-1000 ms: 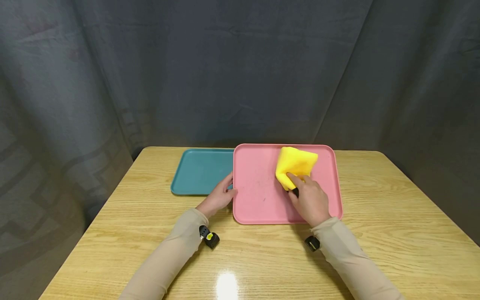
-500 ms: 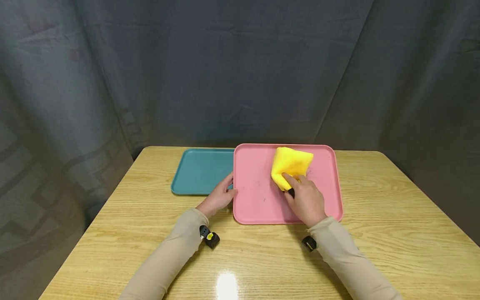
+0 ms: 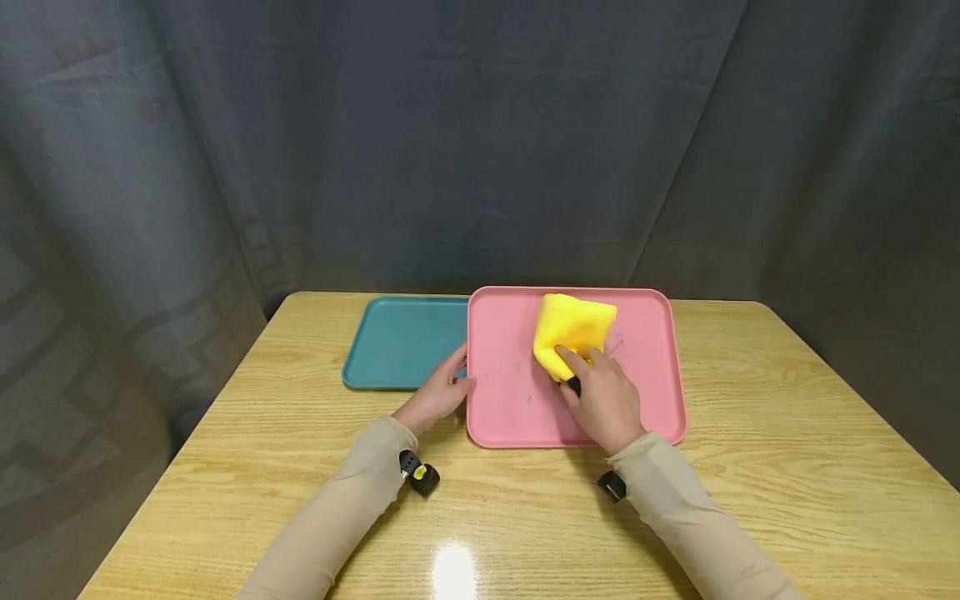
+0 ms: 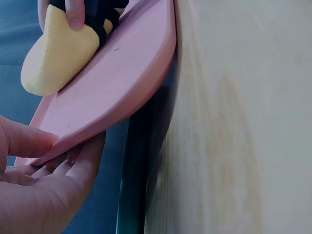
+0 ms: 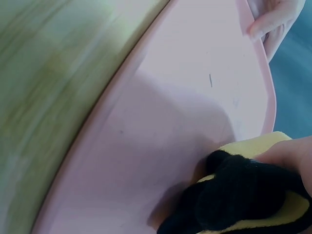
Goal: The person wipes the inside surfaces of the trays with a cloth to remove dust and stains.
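Note:
My left hand (image 3: 437, 393) grips the left edge of a pink tray (image 3: 498, 421), thumb on the rim and fingers underneath, as the left wrist view shows. That edge is raised over a teal tray (image 3: 408, 333). My right hand (image 3: 606, 402) holds a bunched yellow cloth (image 3: 573, 321) against the pink tray's surface, right of its middle. Black fuzzy parts of the cloth (image 5: 234, 195) show under the fingers in the right wrist view. Thin dark marks (image 3: 615, 343) lie on the pink tray beside the cloth, with a smaller dark mark (image 5: 210, 80) nearer the left hand.
Both trays lie toward the back of a light wooden table (image 3: 255, 467). The pink tray overlaps the right part of the teal one. A dark grey curtain (image 3: 480, 150) hangs behind the table and along its sides.
My right hand has slid the cloth leftward across the pink tray, and dark marks now show to its right. The left hand and both trays have stayed in place.

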Motion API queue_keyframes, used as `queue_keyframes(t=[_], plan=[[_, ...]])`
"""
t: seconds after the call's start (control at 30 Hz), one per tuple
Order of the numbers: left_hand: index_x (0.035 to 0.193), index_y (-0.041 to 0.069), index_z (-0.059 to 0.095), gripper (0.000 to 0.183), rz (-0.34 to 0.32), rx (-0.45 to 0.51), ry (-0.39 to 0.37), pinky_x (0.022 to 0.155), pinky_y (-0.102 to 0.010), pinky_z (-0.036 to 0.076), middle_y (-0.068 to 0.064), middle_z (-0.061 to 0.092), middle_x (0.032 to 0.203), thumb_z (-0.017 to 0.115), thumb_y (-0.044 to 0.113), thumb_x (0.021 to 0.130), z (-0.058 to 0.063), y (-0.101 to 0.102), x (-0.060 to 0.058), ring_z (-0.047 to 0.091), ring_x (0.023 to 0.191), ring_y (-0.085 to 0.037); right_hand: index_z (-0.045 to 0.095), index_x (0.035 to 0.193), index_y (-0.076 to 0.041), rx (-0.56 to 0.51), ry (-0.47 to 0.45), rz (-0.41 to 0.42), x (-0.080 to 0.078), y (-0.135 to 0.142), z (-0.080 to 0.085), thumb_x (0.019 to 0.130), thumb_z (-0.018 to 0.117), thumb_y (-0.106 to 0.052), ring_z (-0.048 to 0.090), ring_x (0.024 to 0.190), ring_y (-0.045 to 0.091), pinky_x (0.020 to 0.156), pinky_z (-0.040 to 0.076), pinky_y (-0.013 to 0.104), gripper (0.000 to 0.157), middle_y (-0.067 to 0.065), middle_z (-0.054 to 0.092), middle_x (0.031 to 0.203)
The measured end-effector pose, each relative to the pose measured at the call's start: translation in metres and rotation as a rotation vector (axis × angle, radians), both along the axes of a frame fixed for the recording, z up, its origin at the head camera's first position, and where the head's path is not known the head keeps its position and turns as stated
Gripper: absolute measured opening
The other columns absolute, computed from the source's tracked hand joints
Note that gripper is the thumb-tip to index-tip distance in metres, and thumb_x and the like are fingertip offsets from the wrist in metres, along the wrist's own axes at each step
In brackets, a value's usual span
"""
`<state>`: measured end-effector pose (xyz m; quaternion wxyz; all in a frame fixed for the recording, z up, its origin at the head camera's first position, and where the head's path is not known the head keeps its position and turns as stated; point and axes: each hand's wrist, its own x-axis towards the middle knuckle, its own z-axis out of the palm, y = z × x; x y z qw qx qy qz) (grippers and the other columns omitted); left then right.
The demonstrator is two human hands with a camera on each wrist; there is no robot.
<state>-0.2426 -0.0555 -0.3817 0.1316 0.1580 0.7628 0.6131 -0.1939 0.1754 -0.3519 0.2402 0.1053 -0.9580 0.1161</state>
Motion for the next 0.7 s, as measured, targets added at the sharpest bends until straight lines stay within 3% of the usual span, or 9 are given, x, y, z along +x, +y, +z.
queue_keyframes(t=[0.7], plan=[[0.151, 0.023, 0.009, 0.065, -0.001, 0.009, -0.006, 0.085, -0.037, 0.055, -0.013, 0.022, 0.155, 0.037, 0.003, 0.097, 0.002, 0.000, 0.002, 0.057, 0.115, -0.035, 0.062, 0.122, -0.016, 0.007, 0.022, 0.037, 0.000, -0.014, -0.001, 0.075, 0.077, -0.017, 0.060, 0.089, 0.033, 0.065, 0.054, 0.047, 0.050, 0.015, 0.061, 0.107]])
